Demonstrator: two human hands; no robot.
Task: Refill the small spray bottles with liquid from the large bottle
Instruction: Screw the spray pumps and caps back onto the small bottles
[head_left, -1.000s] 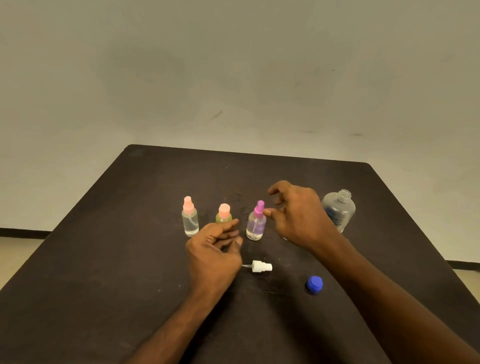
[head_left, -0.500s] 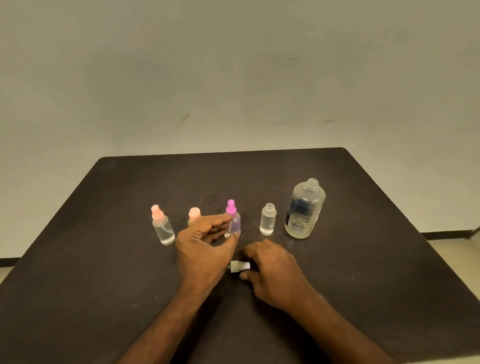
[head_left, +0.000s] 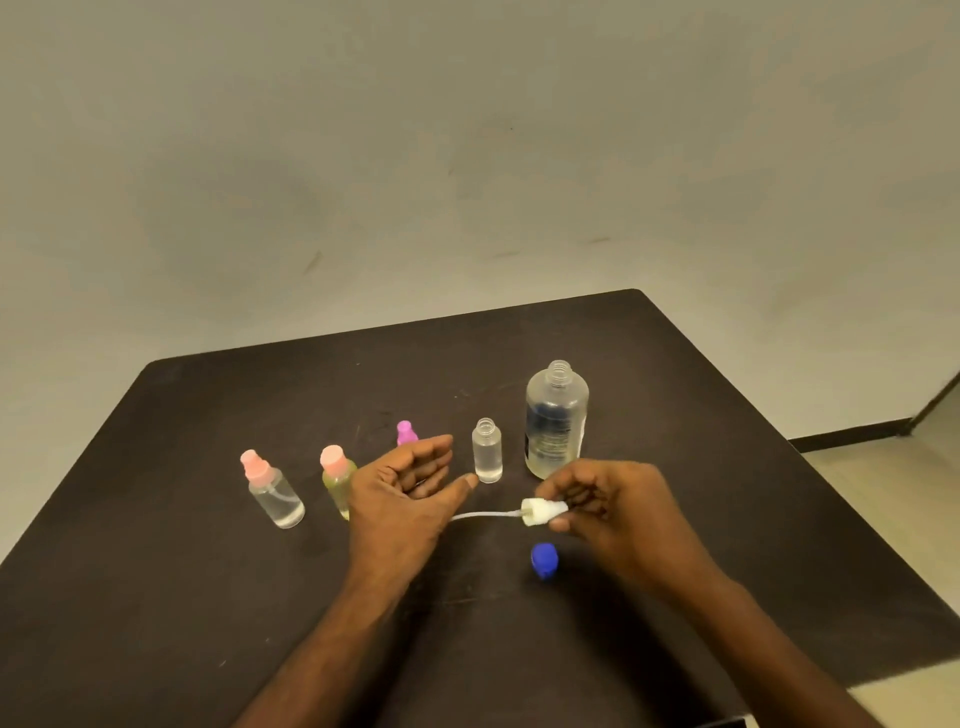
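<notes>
Lifted off counter (head_left: 208, 597) since earlier, white spray pump (head_left: 540, 511) pinched in right hand (head_left: 618, 512), left hand (head_left: 402, 493) released, near open small bottle (head_left: 487, 451).

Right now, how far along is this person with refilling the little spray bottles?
Nearly done, it seems. The three small capped bottles, pink-topped clear, pink-topped yellowish and purple-topped, stand closed. The fourth small clear bottle holds liquid but is open. The right hand pinches its white spray head; the left hand is open. Left: fitting that head and putting the blue cap on the large clear bottle.

Bare room (plain wall (head_left: 467, 156), dark table (head_left: 156, 571)).
</notes>
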